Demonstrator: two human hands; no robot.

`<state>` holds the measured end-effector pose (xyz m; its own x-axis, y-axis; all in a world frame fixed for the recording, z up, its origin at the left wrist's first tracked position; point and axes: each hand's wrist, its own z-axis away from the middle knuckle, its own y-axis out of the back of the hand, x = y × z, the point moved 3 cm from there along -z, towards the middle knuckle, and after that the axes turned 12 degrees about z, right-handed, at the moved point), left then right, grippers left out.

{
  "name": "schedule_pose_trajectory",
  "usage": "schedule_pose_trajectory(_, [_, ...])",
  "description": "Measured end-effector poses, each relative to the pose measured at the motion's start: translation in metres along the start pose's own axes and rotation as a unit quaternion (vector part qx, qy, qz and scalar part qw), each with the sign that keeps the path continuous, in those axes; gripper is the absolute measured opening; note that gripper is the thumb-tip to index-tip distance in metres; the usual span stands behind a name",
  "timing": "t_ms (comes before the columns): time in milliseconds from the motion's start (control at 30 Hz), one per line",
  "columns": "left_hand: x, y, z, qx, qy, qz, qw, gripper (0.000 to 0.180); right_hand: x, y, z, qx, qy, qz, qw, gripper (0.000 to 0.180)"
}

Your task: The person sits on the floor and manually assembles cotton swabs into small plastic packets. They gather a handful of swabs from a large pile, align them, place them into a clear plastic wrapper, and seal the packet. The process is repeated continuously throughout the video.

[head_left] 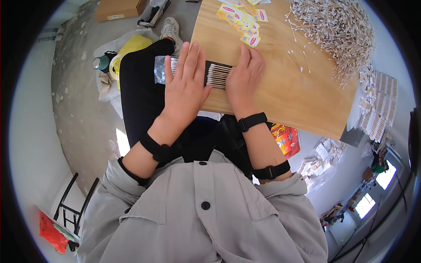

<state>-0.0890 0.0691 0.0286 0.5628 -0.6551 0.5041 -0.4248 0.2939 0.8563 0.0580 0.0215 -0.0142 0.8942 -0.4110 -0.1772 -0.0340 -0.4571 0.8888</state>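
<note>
A narrow black tray (205, 70) lies along the near left edge of the wooden table, its left end reaching past the edge above my leg. Cotton swabs (218, 76) rest on it side by side in a row, white tips to the left. My left hand (186, 83) lies flat over the tray's left part, fingers stretched out; more white swab tips (174, 65) show between its thumb and fingers. A clear plastic bag (160, 70) sticks out beyond that hand. My right hand (245, 79) closes round the tray's right end, fingers together; its thumb is hidden.
A large heap of loose cotton swabs (337, 33) covers the table's far right, with a few stray ones nearer. Yellow and white printed packets (240, 18) lie at the far middle of the wooden table (280, 87). Stacked swab packs (379, 103) stand beyond the right edge.
</note>
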Motion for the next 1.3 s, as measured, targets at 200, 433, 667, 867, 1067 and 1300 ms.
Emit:
schedule_pose_trajectory(200, [0.008,-0.009,0.007,-0.028,-0.012,-0.015,0.999,0.083,-0.001,-0.001,-0.001,0.005,0.003,0.004,1.0,0.046])
schedule_pose_trajectory(433, [0.007,-0.011,0.013,-0.022,-0.028,0.045,0.998,0.086,-0.001,-0.006,0.001,0.013,0.001,0.013,1.0,0.033])
schedule_pose_trajectory(667, [-0.105,0.009,0.017,0.178,0.279,0.358,0.873,0.056,-0.003,-0.002,-0.001,-0.007,0.002,0.016,1.0,0.037])
schedule_pose_trajectory(867, [-0.105,-0.024,0.013,0.127,0.375,0.683,0.614,0.031,-0.003,-0.002,-0.002,-0.014,0.011,0.013,1.0,0.04])
schedule_pose_trajectory(1067, [-0.108,-0.038,0.011,0.122,0.375,0.705,0.59,0.031,-0.005,-0.002,-0.003,-0.011,0.001,0.02,1.0,0.044])
schedule_pose_trajectory(1300, [-0.109,-0.047,0.013,0.144,0.373,0.693,0.599,0.031,-0.008,-0.005,-0.002,-0.015,0.006,0.005,1.0,0.046])
